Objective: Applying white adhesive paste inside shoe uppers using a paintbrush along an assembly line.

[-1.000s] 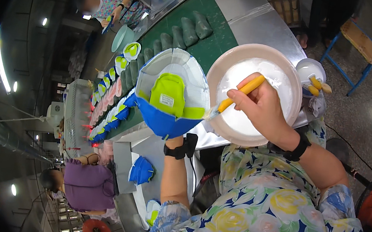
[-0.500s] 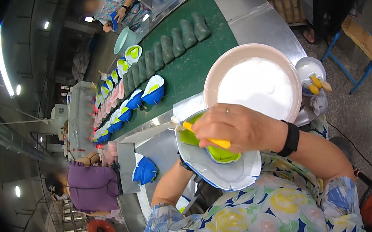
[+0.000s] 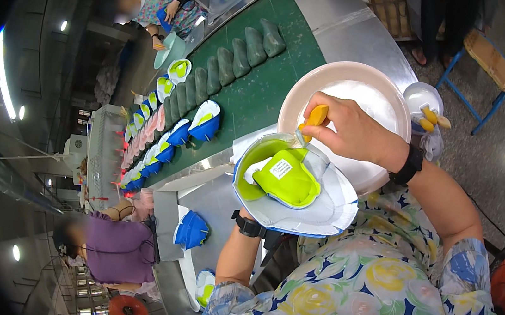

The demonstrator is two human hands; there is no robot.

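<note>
In front of me a shoe upper (image 3: 333, 200) is held tilted, its white inner side up, with a blue outer edge and a lime-green lining and tongue bearing a white label. My left hand is beneath it, its fingers hidden; the left wrist with a dark watch (image 3: 248, 225) shows at the lower edge. My right hand (image 3: 345, 130) pinches a yellow-handled brush (image 3: 313, 122), its bristles touching the upper's far rim. Just beyond stands a pale pink basin (image 3: 298, 90) of white liquid, partly covered by my right hand.
A small bowl (image 3: 415, 93) with yellow-handled brushes (image 3: 428, 119) stands right of the basin. The green conveyor (image 3: 275, 84) carries dark shoe lasts (image 3: 240, 59) and blue uppers (image 3: 205, 122). Another blue upper (image 3: 193, 230) lies at the left. Two co-workers sit leftward; a stool (image 3: 489, 58) stands right.
My right hand has lifted and moved right, away from the upper's middle, with the brush now pointing down at its rim. The upper has turned, showing more lining and the label.
</note>
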